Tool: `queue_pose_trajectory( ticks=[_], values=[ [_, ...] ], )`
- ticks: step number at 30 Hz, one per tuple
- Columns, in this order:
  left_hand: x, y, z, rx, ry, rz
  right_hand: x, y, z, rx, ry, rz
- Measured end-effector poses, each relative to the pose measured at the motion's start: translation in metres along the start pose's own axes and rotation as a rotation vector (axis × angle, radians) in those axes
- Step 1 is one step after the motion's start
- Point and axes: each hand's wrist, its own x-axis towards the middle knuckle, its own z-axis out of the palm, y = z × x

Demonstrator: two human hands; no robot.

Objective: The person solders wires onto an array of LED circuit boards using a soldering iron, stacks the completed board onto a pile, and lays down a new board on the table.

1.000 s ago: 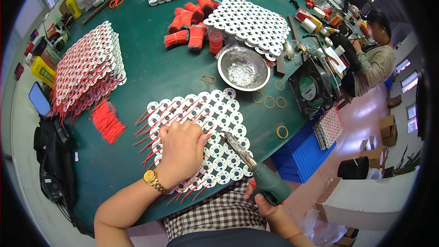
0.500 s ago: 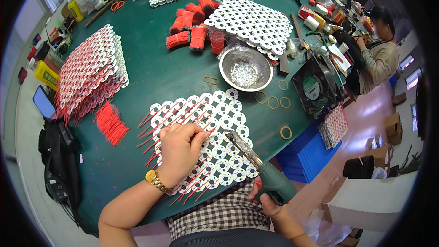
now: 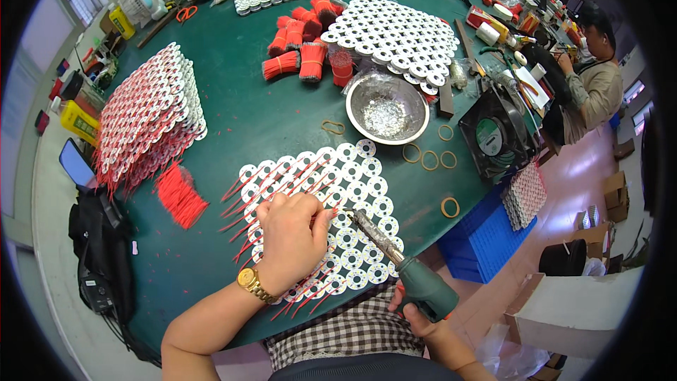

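Head view: one bowl (image 3: pixel 407 94) of shiny scraps is sitting on the green desk (image 3: pixel 247 120), and one sheet of white discs (image 3: pixel 347 238) is lying just in front of it. Below and left of the bowl, the left hand (image 3: pixel 293 240) is pinching a red wire (image 3: pixel 334 212) between thumb and finger. Straight below the bowl, the right hand (image 3: pixel 421 323) is gripping one soldering iron (image 3: pixel 427 289) by its handle, the tip pointing near the wire. Left hand and iron are covering some discs, preventing a full count.

Around the bowl, six rubber bands (image 3: pixel 450 207) are lying: one twisted at its left, five round toward its right and lower right. Tied red bundles (image 3: pixel 311 61) are crowding its upper left, overlapping too much to count. One plain white stack (image 3: pixel 395 32) is standing behind it; one wired stack (image 3: pixel 151 109) and one loose wire bunch (image 3: pixel 180 194) are resting well left. One black fan (image 3: pixel 490 137) is standing right of the bowl, and one blue crate (image 3: pixel 486 240) is sitting past its lower right.
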Motion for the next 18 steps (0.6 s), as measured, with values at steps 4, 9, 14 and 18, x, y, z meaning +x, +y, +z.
queue_pose_trajectory(
  ticks=[4,9,14,18],
  values=[
    [0.0003,0.0017,0.0018,0.057,0.021,0.031,-0.0008,0.0027,-0.0013,-0.059,-0.009,-0.025],
    [-0.0011,0.0025,0.0013,0.084,0.008,0.038,-0.0021,0.0058,0.0008,-0.031,0.012,-0.039],
    [-0.0014,0.0025,0.0015,0.099,-0.004,0.052,-0.0039,0.0054,0.0013,-0.056,0.018,-0.030],
    [-0.0020,0.0028,0.0015,0.081,-0.007,0.029,-0.0057,0.0048,0.0017,-0.041,0.016,0.001]
  ],
)
